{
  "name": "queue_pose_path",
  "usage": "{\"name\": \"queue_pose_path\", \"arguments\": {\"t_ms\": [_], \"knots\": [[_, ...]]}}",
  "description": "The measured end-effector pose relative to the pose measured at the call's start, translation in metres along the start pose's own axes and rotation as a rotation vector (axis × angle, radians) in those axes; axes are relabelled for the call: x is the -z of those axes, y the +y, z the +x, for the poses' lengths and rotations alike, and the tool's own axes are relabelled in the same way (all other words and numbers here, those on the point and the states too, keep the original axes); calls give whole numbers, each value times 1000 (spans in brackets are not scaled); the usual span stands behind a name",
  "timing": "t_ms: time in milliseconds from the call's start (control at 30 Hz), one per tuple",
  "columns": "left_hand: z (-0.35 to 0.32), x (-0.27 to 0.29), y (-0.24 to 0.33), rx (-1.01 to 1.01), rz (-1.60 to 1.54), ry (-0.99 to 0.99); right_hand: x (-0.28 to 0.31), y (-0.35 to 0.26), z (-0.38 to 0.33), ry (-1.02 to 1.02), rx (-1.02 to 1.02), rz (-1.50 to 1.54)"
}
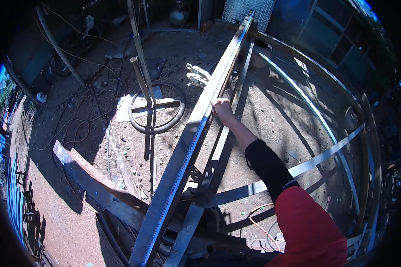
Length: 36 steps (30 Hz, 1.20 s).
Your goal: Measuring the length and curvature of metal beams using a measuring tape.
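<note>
A long steel beam (173, 178) runs from the lower middle to the far upper right. Along its upper face stretches a tape measure (181, 170), its blade lying nearly the whole length. My right hand (223, 111) is closed at the beam's right edge, about midway along, with the fingertips against the metal beside the tape. Whatever the fingers pinch, if anything, is hidden. The forearm, in a black cuff and red sleeve, comes in from the lower right. Locking clamps (198, 75) sit at the beam's left side, just beyond the hand. My left hand is out of the picture.
Flat steel bars (249, 190) cross under the beam and form a frame on the right. A round-based metal stand (178, 119) rises at the left. A wide steel piece (104, 189) lies lower left. Cables and hoses (272, 238) trail over the gravelly ground.
</note>
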<state>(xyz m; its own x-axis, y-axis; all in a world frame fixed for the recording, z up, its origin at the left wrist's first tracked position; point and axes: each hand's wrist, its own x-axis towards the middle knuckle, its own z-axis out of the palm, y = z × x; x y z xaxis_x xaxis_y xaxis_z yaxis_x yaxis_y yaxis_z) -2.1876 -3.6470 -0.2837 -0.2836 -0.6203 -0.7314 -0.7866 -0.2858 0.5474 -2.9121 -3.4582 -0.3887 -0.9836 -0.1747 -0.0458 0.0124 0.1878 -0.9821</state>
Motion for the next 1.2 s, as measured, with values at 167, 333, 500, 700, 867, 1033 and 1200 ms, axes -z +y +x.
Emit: {"name": "queue_pose_path", "arguments": {"t_ms": [167,333,500,700,867,1033,1200], "knots": [[-18,-7,23,-126,197,60,2,6,-25,-122,-24,-76],[8,1,-3,-321,586,142,-3,18,-59,-44,176,-384],[13,4,0,-327,562,249,-21,-40,-149,-161,582,-596],[-6,15,-12,-285,606,327,-77,-68,-259,-560,1049,-558],[-7,9,-33,-342,608,326,-104,-73,-322,-965,1235,-552],[-11,-8,-52,-338,633,318,-110,-58,-333,-986,1253,-598],[-13,-24,-54,-336,564,384,-108,-48,-329,-997,1258,-632]]}}
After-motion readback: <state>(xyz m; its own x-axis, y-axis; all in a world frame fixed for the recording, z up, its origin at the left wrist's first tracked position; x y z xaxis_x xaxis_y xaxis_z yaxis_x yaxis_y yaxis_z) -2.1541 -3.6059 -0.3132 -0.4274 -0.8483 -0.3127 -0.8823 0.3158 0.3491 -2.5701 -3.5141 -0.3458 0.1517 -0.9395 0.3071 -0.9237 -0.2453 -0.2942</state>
